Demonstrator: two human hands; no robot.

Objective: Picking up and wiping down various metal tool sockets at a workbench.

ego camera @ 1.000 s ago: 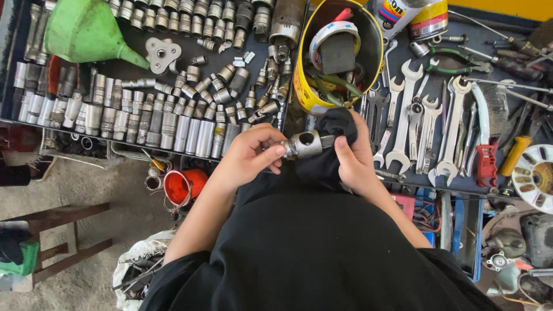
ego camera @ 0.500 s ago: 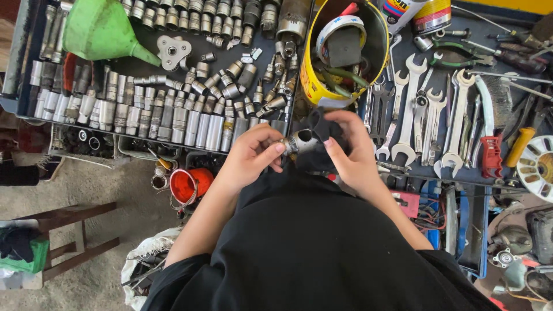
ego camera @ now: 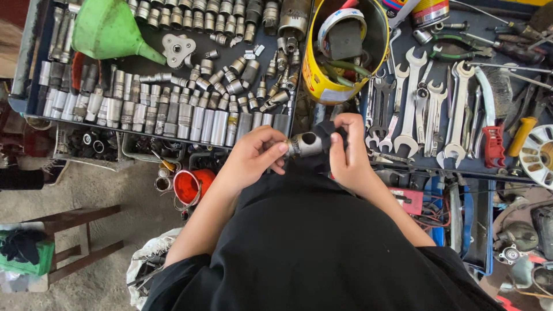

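We see a dark tray (ego camera: 29,98) on the left, crowded with steel sockets (ego camera: 173,118) standing in rows and more lying loose above them. A green funnel (ego camera: 109,29) lies on its side at the top of that tray, and a flat three-lobed metal plate (ego camera: 177,49) sits just beside its spout. To the right, a yellow can (ego camera: 317,80) stands between the sockets and a blue-grey bench (ego camera: 461,170). On the bench, spanners (ego camera: 420,103) lie side by side, with pliers (ego camera: 461,49) above them and a red-handled tool (ego camera: 494,147) just beside them.
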